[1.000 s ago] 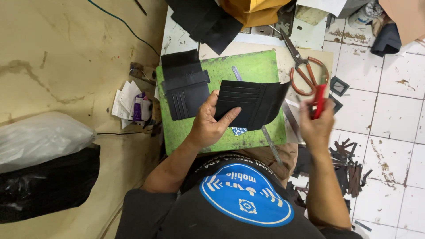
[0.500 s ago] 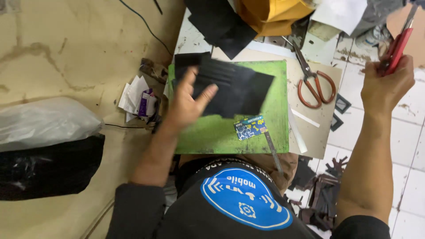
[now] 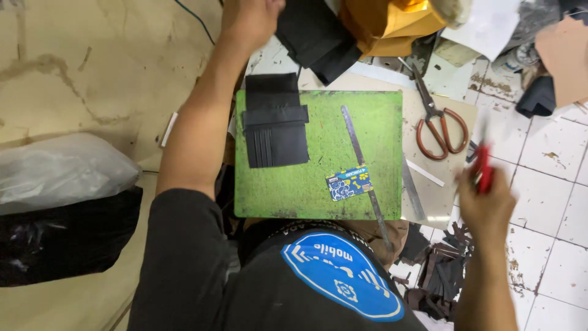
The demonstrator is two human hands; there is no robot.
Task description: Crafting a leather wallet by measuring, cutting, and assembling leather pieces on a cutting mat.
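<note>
Gripping red tool [image 3: 484, 168] (blurred): right hand [image 3: 487, 208] | left hand [image 3: 250, 21]: cropped, grasp unclear

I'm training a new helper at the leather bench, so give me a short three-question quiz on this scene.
1. True or false: the scissors lie on the green cutting mat.
2. What does the right hand hold?
3. The patterned card touches: A) the metal ruler B) the black wallet piece C) the scissors.

Key: 1 false, they lie beside it. 2 a red-handled tool, blurred. 3 A.
</note>
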